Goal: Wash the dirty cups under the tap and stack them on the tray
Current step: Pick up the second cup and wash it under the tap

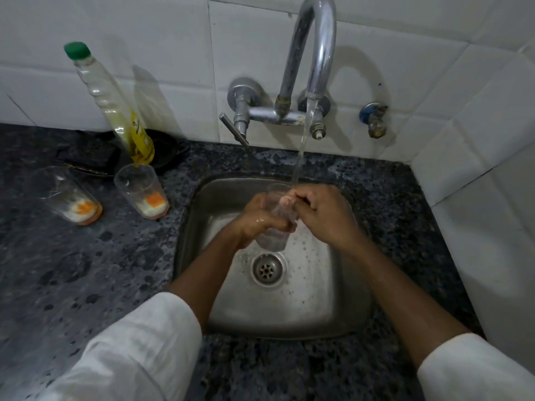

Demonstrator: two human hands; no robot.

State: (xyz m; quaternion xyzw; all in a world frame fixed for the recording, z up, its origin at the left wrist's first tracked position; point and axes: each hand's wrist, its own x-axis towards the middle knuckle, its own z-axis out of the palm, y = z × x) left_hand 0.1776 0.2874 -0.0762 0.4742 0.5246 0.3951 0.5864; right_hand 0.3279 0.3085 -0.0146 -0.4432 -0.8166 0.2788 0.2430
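Observation:
A clear plastic cup is held upright over the steel sink, under the stream running from the chrome tap. My left hand is wrapped around the cup's side. My right hand is at the rim, fingers curled over it and into the cup. Two more clear cups stand on the counter to the left, one nearer the sink and one farther left; both have white and orange residue at the bottom. A dark tray lies behind them by the wall.
A tall soap bottle with a green cap and yellow liquid leans against the tiled wall on the tray. A small valve sticks out of the wall right of the tap. The dark speckled counter surrounds the sink.

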